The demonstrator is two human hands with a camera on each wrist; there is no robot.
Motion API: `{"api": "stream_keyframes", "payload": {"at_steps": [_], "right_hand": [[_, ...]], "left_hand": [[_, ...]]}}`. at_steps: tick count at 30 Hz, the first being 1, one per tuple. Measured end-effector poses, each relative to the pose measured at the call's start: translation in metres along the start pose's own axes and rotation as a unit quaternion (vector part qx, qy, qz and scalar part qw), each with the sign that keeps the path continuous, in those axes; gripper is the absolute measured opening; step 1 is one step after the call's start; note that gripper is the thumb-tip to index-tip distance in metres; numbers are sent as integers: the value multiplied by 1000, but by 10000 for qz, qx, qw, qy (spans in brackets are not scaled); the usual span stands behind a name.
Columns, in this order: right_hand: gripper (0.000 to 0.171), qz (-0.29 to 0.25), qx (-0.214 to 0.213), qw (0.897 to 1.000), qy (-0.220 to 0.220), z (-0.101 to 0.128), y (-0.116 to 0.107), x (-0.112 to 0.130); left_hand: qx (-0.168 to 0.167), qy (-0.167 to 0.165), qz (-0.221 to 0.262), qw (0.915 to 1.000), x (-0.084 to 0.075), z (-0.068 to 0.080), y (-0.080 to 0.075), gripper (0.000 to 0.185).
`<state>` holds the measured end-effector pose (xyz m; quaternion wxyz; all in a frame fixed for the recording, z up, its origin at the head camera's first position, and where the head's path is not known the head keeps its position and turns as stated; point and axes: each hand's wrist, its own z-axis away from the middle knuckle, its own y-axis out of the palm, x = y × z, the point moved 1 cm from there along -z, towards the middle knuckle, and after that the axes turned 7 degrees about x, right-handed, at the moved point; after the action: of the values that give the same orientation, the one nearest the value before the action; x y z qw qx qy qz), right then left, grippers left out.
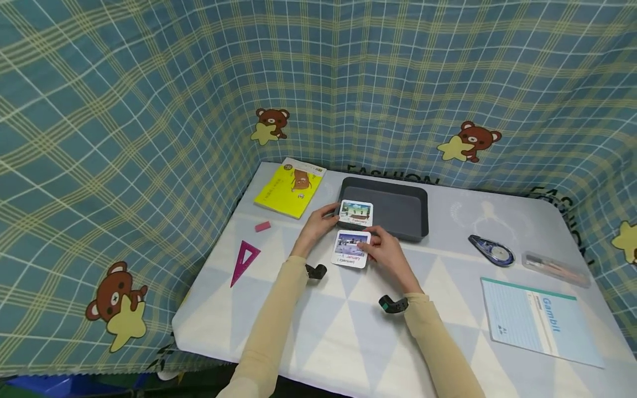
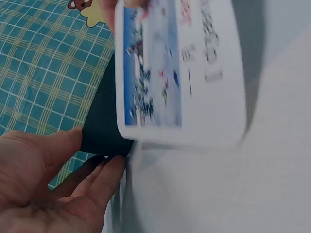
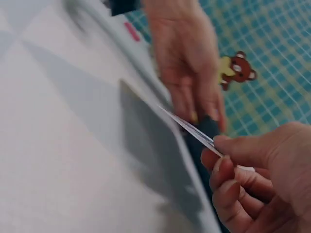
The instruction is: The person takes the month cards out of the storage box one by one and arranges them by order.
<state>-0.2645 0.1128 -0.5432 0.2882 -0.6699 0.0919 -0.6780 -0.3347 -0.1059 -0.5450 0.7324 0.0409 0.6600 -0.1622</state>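
Nearest the head camera, a beige sleeve (image 1: 271, 323) on each forearm, with a small black wrist camera (image 1: 394, 304) at each cuff. Beyond, pinched by the right side between thumb and fingers of the right hand (image 1: 389, 251): a white, round-cornered card with a wintry picture and "January" (image 1: 348, 250), raised above the pale, triangle-patterned table (image 1: 348, 342), just in front of a shallow dark-grey rectangular tray (image 1: 400, 213). Held by the margin, presumably to leave most of the face uncovered. Around the tray's near left corner, thumb and fingers of the left hand (image 1: 318, 221) gripping the wall, probably for steadiness. Inside, at the left end, a similar white card marked "February" (image 1: 356, 213), lower edge behind the near wall; impossible to tell how flat.

Between the two cards, only the tray's low near rim. Right of "February", bare tray floor up to the right wall. Leftward, tighter: a yellow paperback book (image 1: 286, 193), a pink block eraser (image 1: 262, 226) and a magenta plastic set square (image 1: 238, 270). Rightward, open cloth before a light-blue "Gambit" notebook (image 1: 539, 326), well apart from the right hand.
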Motion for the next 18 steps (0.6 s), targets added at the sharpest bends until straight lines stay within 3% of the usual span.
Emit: {"api": "stream_keyframes", "payload": {"at_steps": [5,12,18], "right_hand": [[45,435,-10,9991,22,-6,21,-5],[45,1017,-328,9943,-25,-5,30,-8],[44,872,-574,9945,-115,-4,25,-6]], "left_hand": [[-79,3,-28,10000,4,1,1,47],[12,-91,-30,10000,13,1,1,48],[-35,40,-95,9999,16,-1,-3,47]]}}
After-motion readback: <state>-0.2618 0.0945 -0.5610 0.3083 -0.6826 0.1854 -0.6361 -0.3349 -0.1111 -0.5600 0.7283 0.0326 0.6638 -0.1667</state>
